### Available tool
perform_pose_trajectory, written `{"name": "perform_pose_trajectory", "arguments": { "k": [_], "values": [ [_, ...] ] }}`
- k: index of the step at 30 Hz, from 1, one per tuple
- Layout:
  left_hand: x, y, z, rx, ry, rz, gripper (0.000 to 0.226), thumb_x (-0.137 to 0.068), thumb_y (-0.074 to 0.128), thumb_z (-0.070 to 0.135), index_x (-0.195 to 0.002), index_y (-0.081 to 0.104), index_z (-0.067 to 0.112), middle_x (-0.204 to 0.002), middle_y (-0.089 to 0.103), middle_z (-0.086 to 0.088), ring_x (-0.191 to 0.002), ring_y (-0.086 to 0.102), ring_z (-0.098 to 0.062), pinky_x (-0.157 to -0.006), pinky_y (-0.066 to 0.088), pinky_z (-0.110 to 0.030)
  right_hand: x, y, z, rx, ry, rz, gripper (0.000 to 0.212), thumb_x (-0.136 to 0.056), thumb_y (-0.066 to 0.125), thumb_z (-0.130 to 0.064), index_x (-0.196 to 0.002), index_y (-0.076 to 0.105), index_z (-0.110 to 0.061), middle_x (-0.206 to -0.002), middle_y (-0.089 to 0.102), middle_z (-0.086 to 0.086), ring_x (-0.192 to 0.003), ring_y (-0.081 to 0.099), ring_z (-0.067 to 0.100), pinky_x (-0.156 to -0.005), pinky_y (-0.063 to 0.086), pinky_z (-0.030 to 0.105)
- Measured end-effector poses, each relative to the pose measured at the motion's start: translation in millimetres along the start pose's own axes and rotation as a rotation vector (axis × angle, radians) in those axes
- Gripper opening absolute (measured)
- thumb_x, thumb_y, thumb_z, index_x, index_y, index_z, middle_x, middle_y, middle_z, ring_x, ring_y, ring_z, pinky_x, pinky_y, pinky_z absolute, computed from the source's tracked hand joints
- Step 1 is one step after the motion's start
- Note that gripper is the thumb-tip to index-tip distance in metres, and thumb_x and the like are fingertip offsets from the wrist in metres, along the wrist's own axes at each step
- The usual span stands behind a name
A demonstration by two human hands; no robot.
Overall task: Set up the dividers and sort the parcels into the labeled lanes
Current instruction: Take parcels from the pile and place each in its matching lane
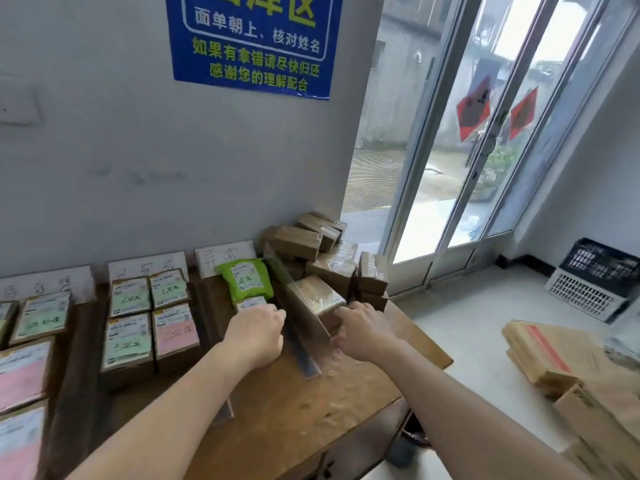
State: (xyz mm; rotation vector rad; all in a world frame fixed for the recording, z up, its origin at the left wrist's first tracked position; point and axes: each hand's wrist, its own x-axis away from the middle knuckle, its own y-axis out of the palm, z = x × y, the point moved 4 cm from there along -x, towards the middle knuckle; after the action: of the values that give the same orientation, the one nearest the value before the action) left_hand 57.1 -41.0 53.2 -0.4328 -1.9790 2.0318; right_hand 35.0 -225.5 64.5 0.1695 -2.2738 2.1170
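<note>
A clear upright divider (300, 317) runs front to back on the wooden table (298, 407). My left hand (256, 336) rests closed against its left side. My right hand (363, 332) is on its right side, fingers curled by a brown taped parcel (320, 299). A heap of brown parcels (332, 251) lies at the table's back right corner. A green bag parcel (247, 278) sits in the lane left of the divider, below a white lane label (225, 256). Labelled parcels (152, 320) fill the middle lane. Whether either hand grips the divider is unclear.
More labelled parcels (38, 317) lie in the far left lane under a white label card (45, 284). Another clear divider (225, 410) shows under my left forearm. Flattened cardboard boxes (550, 355) lie on the floor at right, near a black-and-white crate (595, 278) and glass doors (485, 133).
</note>
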Motion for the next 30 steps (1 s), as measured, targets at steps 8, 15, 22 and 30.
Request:
{"name": "perform_pose_trajectory", "arguments": {
  "k": [8,15,22,30],
  "values": [
    [-89,8,71,-0.013,0.062,-0.028,0.035,-0.095,0.047,0.03,-0.127,0.055,0.017,-0.127,0.056,-0.001,-0.121,0.051,-0.022,-0.091,0.048,-0.038,-41,-7,95,0.005,0.073,-0.01,0.049,-0.093,0.056,-0.043,-0.136,0.049,-0.021,-0.136,0.049,0.007,-0.13,0.042,0.028,-0.103,0.037,0.038],
    [-192,29,117,0.044,0.089,-0.044,0.039,-0.096,0.046,0.03,-0.132,0.054,0.016,-0.133,0.054,-0.002,-0.127,0.049,-0.024,-0.098,0.047,-0.039,-110,0,162,0.0,0.116,-0.038,0.052,-0.092,0.057,-0.046,-0.137,0.048,-0.022,-0.138,0.049,0.006,-0.13,0.042,0.028,-0.105,0.038,0.04],
    [-281,54,159,0.087,0.099,-0.1,0.032,-0.096,0.048,0.028,-0.123,0.056,0.014,-0.126,0.056,-0.007,-0.12,0.052,-0.026,-0.094,0.047,-0.039,-181,25,224,-0.048,0.168,-0.099,0.052,-0.092,0.057,-0.045,-0.138,0.05,-0.022,-0.137,0.054,0.005,-0.129,0.045,0.026,-0.106,0.04,0.041],
    [-351,93,184,0.237,-0.044,-0.127,0.061,-0.095,0.053,0.042,-0.148,0.033,0.016,-0.154,0.028,-0.01,-0.137,0.035,-0.03,-0.11,0.038,-0.043,-232,67,267,-0.196,0.152,-0.172,0.041,-0.099,0.046,-0.038,-0.137,0.048,-0.023,-0.137,0.055,0.005,-0.128,0.047,0.027,-0.107,0.04,0.042]
  ]
}}
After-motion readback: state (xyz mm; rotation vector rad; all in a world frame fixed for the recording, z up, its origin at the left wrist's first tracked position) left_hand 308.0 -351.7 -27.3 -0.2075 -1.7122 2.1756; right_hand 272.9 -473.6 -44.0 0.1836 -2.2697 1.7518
